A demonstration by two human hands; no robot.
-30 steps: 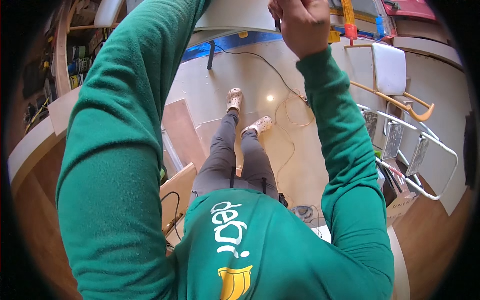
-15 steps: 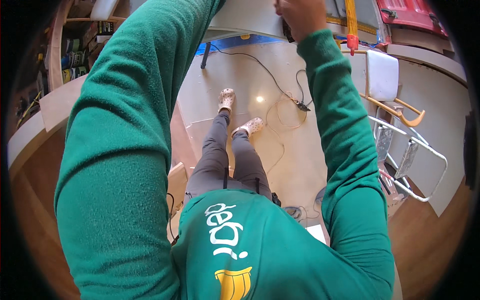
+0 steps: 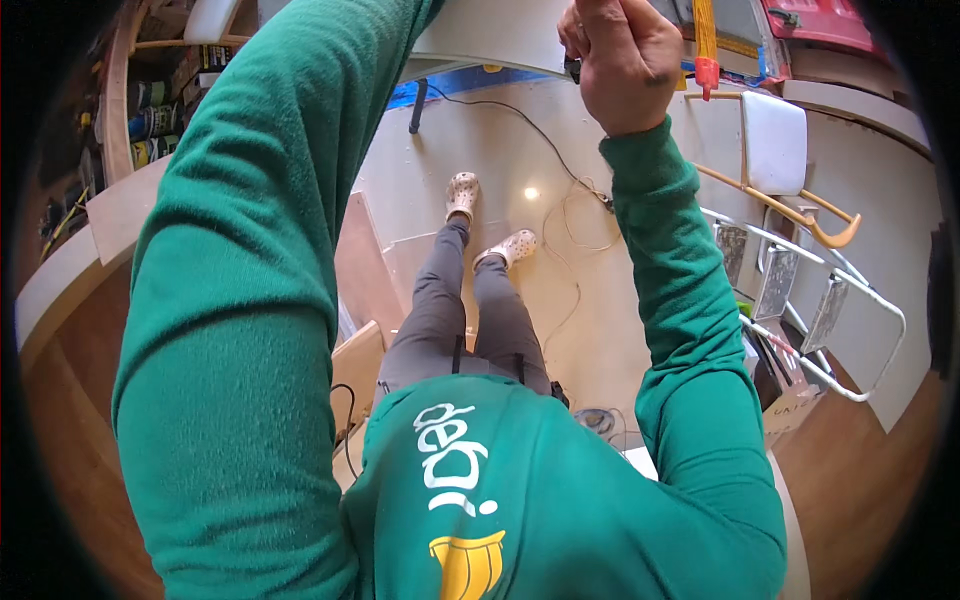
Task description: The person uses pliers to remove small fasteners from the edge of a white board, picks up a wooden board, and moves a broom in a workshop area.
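Note:
At the upper edge my right hand (image 3: 630,75) is closed, with its fingers curled in toward the palm beside the pale work surface (image 3: 490,38). What it grips, if anything, is hidden behind the fingers; a small dark piece (image 3: 572,68) shows at its left side, too little to name. My left arm (image 3: 240,250), in a green sleeve, reaches up past the upper edge, so the left hand is out of view. Just right of my right hand hangs a yellow strip with a red end (image 3: 707,75).
A wooden chair with a white pad (image 3: 776,145) and a white-framed stepladder (image 3: 895,330) stand at right. A dark cable (image 3: 520,112) crosses the pale floor (image 3: 500,140) ahead of my clogs (image 3: 510,245). Shelves with cans (image 3: 152,122) are at far left; a red case (image 3: 825,35) lies upper right.
My right hand has come lower and slightly right, and more of it shows. The view has shifted a little. My left arm is nearly unchanged.

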